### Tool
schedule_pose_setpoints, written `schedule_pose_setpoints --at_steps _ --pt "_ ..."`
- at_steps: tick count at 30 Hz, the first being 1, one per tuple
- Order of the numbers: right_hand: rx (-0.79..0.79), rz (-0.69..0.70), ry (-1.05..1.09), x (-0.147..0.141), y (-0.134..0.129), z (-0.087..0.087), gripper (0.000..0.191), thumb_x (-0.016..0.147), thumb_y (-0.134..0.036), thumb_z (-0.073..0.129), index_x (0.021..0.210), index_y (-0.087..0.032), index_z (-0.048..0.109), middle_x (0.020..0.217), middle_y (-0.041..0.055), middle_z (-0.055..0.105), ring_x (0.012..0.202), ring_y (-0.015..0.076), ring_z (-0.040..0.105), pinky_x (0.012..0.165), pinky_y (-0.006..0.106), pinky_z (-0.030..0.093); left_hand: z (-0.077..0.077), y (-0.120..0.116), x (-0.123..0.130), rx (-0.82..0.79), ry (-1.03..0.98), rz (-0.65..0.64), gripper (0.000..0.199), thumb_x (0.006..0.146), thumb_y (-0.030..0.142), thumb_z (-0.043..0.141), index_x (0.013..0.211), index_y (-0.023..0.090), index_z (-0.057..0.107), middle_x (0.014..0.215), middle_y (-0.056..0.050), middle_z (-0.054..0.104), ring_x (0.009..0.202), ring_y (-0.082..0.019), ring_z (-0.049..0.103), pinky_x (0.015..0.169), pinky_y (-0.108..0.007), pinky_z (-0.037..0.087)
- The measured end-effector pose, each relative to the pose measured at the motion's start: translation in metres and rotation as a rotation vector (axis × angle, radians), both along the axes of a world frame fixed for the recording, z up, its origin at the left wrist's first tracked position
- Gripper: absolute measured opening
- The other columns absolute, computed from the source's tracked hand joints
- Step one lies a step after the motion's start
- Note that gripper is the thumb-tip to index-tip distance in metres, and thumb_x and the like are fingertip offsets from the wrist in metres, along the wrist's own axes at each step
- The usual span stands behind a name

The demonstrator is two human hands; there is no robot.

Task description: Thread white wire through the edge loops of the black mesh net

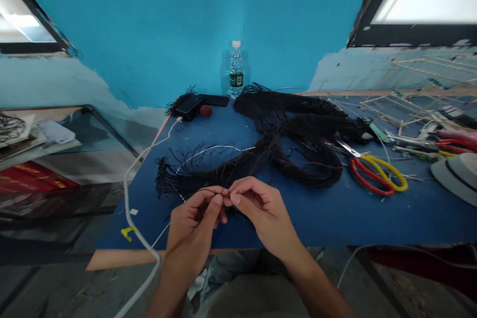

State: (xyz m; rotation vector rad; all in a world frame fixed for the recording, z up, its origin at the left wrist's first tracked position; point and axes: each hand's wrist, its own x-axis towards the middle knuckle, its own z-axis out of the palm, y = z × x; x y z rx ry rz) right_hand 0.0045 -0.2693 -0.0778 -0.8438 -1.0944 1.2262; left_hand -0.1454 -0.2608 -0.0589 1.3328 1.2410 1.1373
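Observation:
Both hands meet over the front of the blue table, fingertips almost touching. My left hand (196, 223) is closed in a pinch, with a thin black strand (213, 189) running over its index finger. My right hand (263, 208) pinches at the same spot; the strand's end between the fingertips is too small to make out. Just beyond them lies a large bundle of black strands (309, 131), its frayed end (166, 179) spread to the left. A thin white wire (208, 148) arcs across the bundle and passes close to my left hand.
Red-and-yellow-handled scissors (376, 174) lie right of the bundle, near a pale hat (458, 176) and thin stick frames (410, 99). At the back stand a water bottle (236, 72), a black phone (190, 107) and a small red ball (205, 110). A white cable (128, 203) crosses the table's left edge.

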Motion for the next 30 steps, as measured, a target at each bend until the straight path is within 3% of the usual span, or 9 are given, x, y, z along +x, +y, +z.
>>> schedule_pose_setpoints --at_steps 3,6,8,12,17,21,25,30 --pt "-0.101 0.041 0.032 -0.003 0.000 0.000 0.014 0.094 -0.031 0.068 0.090 -0.018 0.069 0.082 0.0005 0.069 0.071 0.0105 0.066 0.067 0.023 0.055 0.000 -0.002 0.001 0.030 0.010 -0.010 0.023 0.090 0.035 0.067 0.090 0.013 0.072 0.066 -0.002 0.068 0.053 -0.009 0.058 0.049 -0.017 0.047" --pt "-0.195 0.078 0.064 -0.002 0.005 0.001 0.021 0.094 -0.038 0.069 0.088 -0.018 0.063 0.065 -0.0050 0.060 0.048 0.0057 0.051 0.044 0.017 0.038 -0.001 -0.005 -0.002 0.052 0.048 -0.037 0.024 0.093 0.036 0.064 0.098 0.014 0.073 0.077 -0.004 0.072 0.060 -0.011 0.063 0.053 -0.018 0.051" --pt "-0.246 0.094 0.076 -0.001 0.008 0.003 0.023 0.092 -0.039 0.070 0.087 -0.018 0.062 0.062 -0.0072 0.053 0.043 0.0026 0.039 0.040 0.016 0.027 -0.001 -0.008 -0.005 0.074 0.120 -0.057 0.026 0.096 0.037 0.062 0.103 0.015 0.073 0.084 -0.005 0.074 0.067 -0.011 0.066 0.058 -0.018 0.054" --pt "-0.274 0.078 0.054 0.002 0.013 0.008 0.022 0.089 -0.037 0.074 0.084 -0.017 0.067 0.062 -0.0060 0.051 0.047 0.0027 0.029 0.041 0.018 0.022 0.001 -0.014 -0.011 0.119 0.250 -0.070 0.028 0.098 0.041 0.060 0.110 0.019 0.074 0.096 -0.006 0.075 0.073 -0.012 0.068 0.069 -0.020 0.057" --pt "-0.246 0.012 0.039 0.004 0.013 0.012 0.016 0.083 -0.034 0.078 0.083 -0.018 0.074 0.072 -0.0018 0.064 0.055 0.0058 0.046 0.047 0.019 0.033 -0.003 -0.020 -0.019 0.217 0.416 -0.093 0.025 0.098 0.041 0.060 0.111 0.024 0.075 0.119 -0.007 0.075 0.097 -0.019 0.073 0.089 -0.029 0.058" --pt "-0.247 -0.008 0.059 0.002 0.015 0.011 0.015 0.080 -0.033 0.081 0.084 -0.019 0.079 0.073 -0.0002 0.070 0.063 0.0101 0.060 0.058 0.022 0.047 -0.011 -0.022 -0.024 0.336 0.563 -0.102 0.020 0.098 0.037 0.061 0.112 0.028 0.072 0.128 -0.001 0.073 0.121 -0.020 0.067 0.108 -0.031 0.049" --pt "-0.267 0.004 0.123 -0.001 0.019 0.008 0.022 0.071 -0.026 0.087 0.090 -0.021 0.078 0.074 -0.0004 0.075 0.068 0.0133 0.069 0.066 0.024 0.054 -0.014 -0.022 -0.030 0.479 0.684 -0.143 0.024 0.100 0.031 0.059 0.122 0.028 0.066 0.130 0.002 0.073 0.124 -0.015 0.066 0.112 -0.026 0.045" --pt "-0.241 0.073 0.071 0.000 0.024 0.008 0.013 0.071 -0.022 0.087 0.075 -0.018 0.075 0.071 -0.0014 0.073 0.066 0.0101 0.065 0.064 0.020 0.050 -0.007 -0.020 -0.032 0.604 0.791 -0.170 0.024 0.100 0.029 0.059 0.123 0.027 0.064 0.126 0.001 0.075 0.118 -0.013 0.070 0.106 -0.022 0.050"
